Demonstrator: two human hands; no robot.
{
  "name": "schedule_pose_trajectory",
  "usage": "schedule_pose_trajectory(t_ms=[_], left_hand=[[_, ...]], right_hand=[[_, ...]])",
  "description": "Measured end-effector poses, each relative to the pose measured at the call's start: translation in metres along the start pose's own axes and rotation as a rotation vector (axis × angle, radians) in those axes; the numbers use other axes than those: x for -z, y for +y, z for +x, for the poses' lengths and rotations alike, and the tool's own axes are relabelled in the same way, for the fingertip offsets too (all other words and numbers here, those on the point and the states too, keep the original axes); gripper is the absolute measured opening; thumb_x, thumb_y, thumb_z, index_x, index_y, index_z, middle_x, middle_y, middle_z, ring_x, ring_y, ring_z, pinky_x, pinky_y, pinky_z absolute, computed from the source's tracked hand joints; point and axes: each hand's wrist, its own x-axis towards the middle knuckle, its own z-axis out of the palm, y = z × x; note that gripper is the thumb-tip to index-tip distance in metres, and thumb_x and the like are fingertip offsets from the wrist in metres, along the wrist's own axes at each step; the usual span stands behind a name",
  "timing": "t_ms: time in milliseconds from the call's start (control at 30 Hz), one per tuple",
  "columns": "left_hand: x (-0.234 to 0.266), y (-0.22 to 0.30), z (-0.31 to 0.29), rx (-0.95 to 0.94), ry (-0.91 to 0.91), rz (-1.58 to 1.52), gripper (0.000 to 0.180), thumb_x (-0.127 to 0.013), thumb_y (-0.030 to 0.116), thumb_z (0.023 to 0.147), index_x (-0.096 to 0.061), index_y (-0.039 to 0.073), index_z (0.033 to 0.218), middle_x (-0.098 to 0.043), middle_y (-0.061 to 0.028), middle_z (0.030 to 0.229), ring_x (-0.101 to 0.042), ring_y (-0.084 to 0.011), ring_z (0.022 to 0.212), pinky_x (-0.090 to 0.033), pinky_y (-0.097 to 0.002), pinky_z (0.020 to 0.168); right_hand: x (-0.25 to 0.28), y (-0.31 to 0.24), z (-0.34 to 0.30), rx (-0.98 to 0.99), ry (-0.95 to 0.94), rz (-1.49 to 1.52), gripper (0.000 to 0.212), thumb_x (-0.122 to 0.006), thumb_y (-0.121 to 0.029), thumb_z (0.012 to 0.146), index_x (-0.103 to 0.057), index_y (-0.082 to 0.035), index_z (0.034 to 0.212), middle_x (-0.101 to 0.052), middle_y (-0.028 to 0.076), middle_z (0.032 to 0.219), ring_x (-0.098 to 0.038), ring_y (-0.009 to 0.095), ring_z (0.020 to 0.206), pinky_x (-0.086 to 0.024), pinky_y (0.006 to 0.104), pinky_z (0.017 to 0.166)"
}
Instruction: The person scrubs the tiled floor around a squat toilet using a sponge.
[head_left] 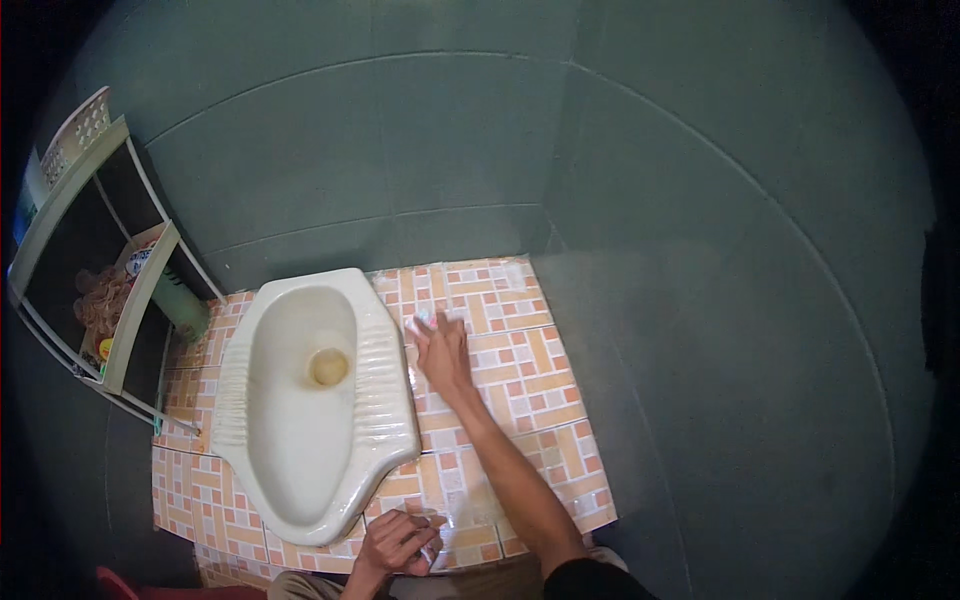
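A white squat toilet [300, 420] is set into the tiled floor [510, 385], with brownish water in its drain hole. My right hand [443, 352] reaches forward on the tiles just right of the toilet's ribbed foot rest. Its fingers press down on a small pink-and-white thing [421, 320], mostly hidden under them, whose kind I cannot make out. Close to my knees, near the front of the toilet, my left hand [398, 542] is curled closed. A small pale thing [431, 552] shows at its fingers, too covered to name.
At the left stands a rack [120, 350] with a light frame, bearing a brown mesh bath puff [102, 300] and other items. A perforated pink basket [78, 135] sits on its top. Behind its leg is a green container [182, 305]. Dark grey-green walls [400, 140] enclose the back and right.
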Motion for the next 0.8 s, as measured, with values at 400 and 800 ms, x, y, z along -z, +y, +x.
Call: schedule_pose_trajectory(t_ms=[400, 800], left_hand=[[0.006, -0.007, -0.016, -0.039, -0.127, 0.019, 0.028, -0.071, 0.023, 0.074, -0.077, 0.009, 0.097, -0.072, -0.0060, 0.096, -0.067, -0.0186, 0.077, -0.054, -0.0298, 0.069], [0.008, -0.010, -0.021, -0.034, 0.002, 0.040, 0.035, -0.072, 0.015, 0.065, -0.077, 0.008, 0.099, -0.071, -0.0054, 0.096, -0.068, -0.0181, 0.078, -0.054, -0.0307, 0.068]], right_hand=[[-0.065, -0.020, 0.135, -0.106, -0.391, 0.225, 0.037, -0.074, -0.014, 0.089, -0.073, 0.003, 0.121, -0.066, 0.030, 0.121, -0.060, 0.046, 0.118, -0.051, 0.0510, 0.103], [0.010, 0.129, 0.111, -0.371, -0.045, -0.471, 0.041, -0.058, -0.043, 0.103, -0.076, -0.006, 0.103, -0.072, 0.024, 0.100, -0.069, 0.040, 0.098, -0.056, 0.0510, 0.087]])
